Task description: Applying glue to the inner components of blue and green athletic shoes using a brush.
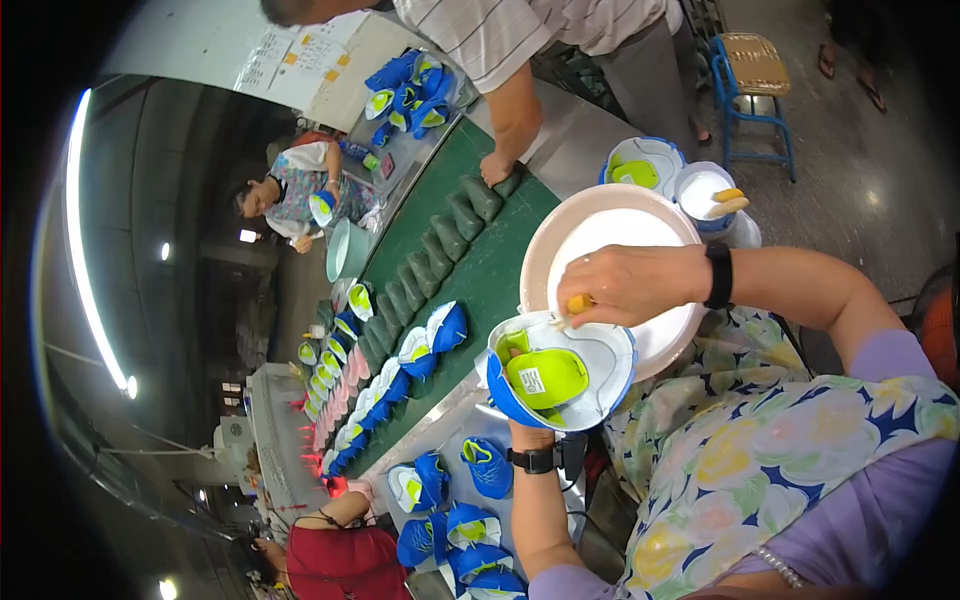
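In my right hand (625, 285) is a brush (578, 303) with a yellow handle, its end close to the rim of a shoe upper. My left hand (530, 436) holds this blue and white shoe upper (600, 372) from below, and most of its fingers are hidden. A bright green lining with a white label shows inside the upper. Just behind my right hand, partly covered by it, is a wide pale pink basin (542, 240) of white liquid.
A small cup (700, 185) with yellow-handled brushes stands beyond the basin, beside another upper (645, 165). A green conveyor belt (500, 265) carries dark shoe lasts (430, 262) and rows of uppers (370, 400). More blue uppers (470, 525) lie at lower left. A co-worker's hand (497, 168) touches a last.
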Demonstrator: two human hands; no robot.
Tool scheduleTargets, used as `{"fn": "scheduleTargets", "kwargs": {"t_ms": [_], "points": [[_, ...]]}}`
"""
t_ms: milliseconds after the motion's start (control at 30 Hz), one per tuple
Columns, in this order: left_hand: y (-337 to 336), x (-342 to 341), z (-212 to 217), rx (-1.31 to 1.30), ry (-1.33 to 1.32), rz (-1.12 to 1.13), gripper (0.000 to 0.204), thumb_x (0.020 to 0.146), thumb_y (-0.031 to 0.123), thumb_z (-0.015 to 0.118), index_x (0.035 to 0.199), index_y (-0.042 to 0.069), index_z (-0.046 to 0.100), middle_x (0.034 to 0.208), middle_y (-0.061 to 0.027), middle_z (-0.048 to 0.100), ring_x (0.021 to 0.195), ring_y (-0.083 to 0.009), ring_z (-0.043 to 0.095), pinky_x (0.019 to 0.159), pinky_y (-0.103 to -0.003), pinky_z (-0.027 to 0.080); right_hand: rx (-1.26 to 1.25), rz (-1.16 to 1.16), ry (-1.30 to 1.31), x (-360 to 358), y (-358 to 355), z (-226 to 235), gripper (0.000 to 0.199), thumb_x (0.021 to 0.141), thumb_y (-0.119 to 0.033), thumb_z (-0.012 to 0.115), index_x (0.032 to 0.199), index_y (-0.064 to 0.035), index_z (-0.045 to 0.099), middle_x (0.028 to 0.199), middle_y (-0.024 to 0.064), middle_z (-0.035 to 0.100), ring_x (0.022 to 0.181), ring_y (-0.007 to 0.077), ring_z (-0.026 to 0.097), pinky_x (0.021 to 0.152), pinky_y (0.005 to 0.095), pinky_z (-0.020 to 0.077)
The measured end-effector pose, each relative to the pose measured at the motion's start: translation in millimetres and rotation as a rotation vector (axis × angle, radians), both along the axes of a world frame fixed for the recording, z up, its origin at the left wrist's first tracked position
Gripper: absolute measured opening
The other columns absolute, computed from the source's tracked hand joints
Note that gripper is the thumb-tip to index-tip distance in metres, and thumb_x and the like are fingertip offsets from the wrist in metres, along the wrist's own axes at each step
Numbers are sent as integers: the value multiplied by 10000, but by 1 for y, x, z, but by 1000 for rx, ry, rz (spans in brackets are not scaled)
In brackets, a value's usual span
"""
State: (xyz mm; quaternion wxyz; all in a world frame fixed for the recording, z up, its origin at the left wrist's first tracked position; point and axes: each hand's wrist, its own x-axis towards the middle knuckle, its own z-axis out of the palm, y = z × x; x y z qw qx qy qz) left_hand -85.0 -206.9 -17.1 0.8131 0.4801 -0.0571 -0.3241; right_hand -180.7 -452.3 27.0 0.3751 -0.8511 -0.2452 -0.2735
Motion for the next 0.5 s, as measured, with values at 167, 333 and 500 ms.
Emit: {"fn": "scheduleTargets", "kwargs": {"t_ms": [167, 333, 500], "points": [[7, 17, -5, -40, -75, -62, 577, 973, 501, 444, 1405, 119, 427, 1398, -108, 499, 1249, -316, 528, 1020, -490, 469, 60, 2, 232, -18, -10, -10, 200, 897, -216, 638, 958, -33, 585, 870, 153, 639, 836, 330, 636, 766, 389, 494], [48, 74, -24, 307, -120, 251, 401, 990, 376, 469, 1328, 161, 489, 1210, -86, 614, 935, -233, 632, 653, -381, 522, 377, -214, 249, -28, -23, -10, 176, 879, -201, 659, 940, -42, 610, 879, 137, 676, 834, 297, 656, 762, 366, 495], [61, 154, -76, 212, -129, 283, 235, 977, 150, 546, 1207, 105, 550, 1105, -62, 629, 862, -183, 617, 647, -330, 530, 510, -163, 446, -38, -27, -28, 173, 894, -192, 654, 971, -39, 630, 889, 113, 691, 856, 205, 666, 815, 314, 502]]}}
